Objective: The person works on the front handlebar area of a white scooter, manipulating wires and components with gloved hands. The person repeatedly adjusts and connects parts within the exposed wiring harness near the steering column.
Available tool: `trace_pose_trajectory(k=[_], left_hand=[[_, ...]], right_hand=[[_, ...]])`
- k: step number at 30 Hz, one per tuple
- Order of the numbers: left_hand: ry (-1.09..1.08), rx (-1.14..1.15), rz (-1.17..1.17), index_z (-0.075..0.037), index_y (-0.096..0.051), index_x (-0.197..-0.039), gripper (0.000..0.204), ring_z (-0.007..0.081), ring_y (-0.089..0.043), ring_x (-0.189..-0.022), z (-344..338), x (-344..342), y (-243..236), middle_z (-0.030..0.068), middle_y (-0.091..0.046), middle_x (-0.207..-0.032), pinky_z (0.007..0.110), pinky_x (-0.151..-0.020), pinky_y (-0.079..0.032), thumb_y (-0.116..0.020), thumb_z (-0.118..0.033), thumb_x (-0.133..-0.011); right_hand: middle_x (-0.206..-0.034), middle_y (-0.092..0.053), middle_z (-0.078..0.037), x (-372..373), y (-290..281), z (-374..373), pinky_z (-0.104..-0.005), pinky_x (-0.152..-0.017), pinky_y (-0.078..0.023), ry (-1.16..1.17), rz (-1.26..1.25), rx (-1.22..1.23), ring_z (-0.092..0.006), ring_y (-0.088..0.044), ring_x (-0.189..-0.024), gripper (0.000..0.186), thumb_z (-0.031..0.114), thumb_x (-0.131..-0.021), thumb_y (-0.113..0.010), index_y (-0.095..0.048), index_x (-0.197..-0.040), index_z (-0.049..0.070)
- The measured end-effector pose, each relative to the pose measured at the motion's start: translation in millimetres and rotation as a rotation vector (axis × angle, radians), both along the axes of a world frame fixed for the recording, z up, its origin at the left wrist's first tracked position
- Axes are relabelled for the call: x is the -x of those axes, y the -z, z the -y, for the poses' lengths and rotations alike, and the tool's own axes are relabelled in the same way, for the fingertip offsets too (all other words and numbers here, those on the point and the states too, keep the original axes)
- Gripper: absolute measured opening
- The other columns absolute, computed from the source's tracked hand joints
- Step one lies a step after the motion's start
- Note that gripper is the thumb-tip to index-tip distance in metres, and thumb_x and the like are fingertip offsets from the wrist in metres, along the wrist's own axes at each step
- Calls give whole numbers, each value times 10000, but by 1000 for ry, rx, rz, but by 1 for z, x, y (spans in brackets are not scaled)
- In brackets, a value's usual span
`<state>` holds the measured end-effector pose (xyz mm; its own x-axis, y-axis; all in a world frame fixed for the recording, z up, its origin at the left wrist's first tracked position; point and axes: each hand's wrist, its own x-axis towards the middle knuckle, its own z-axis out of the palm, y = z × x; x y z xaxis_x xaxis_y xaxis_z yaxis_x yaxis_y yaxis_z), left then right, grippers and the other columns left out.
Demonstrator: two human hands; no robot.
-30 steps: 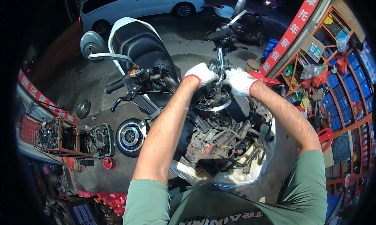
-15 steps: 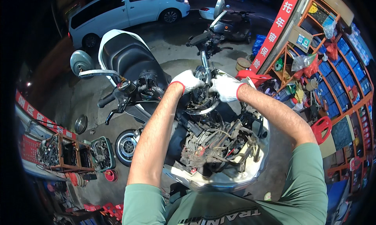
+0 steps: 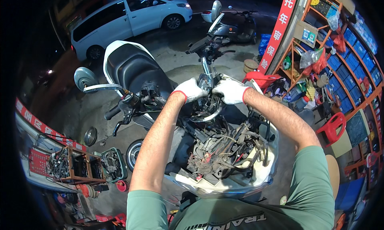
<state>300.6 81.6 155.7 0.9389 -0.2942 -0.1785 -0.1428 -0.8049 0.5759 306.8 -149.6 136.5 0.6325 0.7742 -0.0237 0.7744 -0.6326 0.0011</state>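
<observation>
The person's two gloved hands, left hand [image 3: 193, 90] and right hand [image 3: 231, 91], flank the lower end of one chrome handlebar tube [image 3: 206, 67], fingers curled (whether gripping cannot be told). Tugging could strain the exposed wiring [image 3: 224, 148] on its near side. One seat [image 3: 132, 68] lies left of the tube; one van [image 3: 140, 20] and one scooter [image 3: 236, 31] stand beyond.

The scooter [image 3: 216, 150] stands between a rack [image 3: 71, 166] at left and shelves [image 3: 365, 107] at right, a van [image 3: 138, 20] beyond it.
</observation>
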Motion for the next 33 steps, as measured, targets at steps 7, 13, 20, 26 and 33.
trace_pose_trajectory(k=[7, 13, 20, 26, 33], left_hand=[[78, -187, 0, 47, -676, -1200, 766, 338, -694, -1056, 5, 7, -17, 261, -717, -1150, 379, -940, -515, -707, -576, -756], [85, -284, 40, 2, -765, -1035, 648, 354, -730, -913, 13, 8, -15, 231, -753, -989, 416, -856, -547, -681, -579, -761], [81, -395, 29, -25, -764, -1108, 631, 338, -730, -987, 20, 18, -24, 212, -753, -1067, 402, -888, -551, -658, -558, -786], [119, -489, 6, -31, -732, -1193, 688, 339, -710, -1073, 22, 17, -25, 210, -732, -1171, 411, -929, -548, -646, -591, -803], [138, -496, 14, -33, -724, -1211, 710, 350, -704, -1088, 21, 11, -15, 202, -729, -1185, 419, -933, -546, -616, -626, -836]], right_hand=[[-1063, -734, -185, 0, -8, -3, -466, -867, -549, 10, -28, -12, -378, -692, -1014, 415, 67, -747, -606, -742, -1136, 118], [-1112, -711, -178, 3, -5, 5, -458, -982, -483, -26, 3, -64, -353, -643, -1102, 383, 122, -771, -644, -745, -1140, 100], [-988, -691, -147, 1, -2, 8, -437, -1019, -439, -23, -43, -109, -343, -612, -1041, 301, 107, -721, -666, -747, -1010, 78], [-1111, -711, -131, 11, -7, 5, -442, -991, -496, 13, -23, -88, -335, -654, -1092, 351, 140, -755, -639, -759, -1085, 129], [-1092, -682, -194, 29, -17, -7, -457, -941, -519, 312, 50, -279, -359, -643, -1079, 284, 149, -846, -587, -707, -1077, 38]])
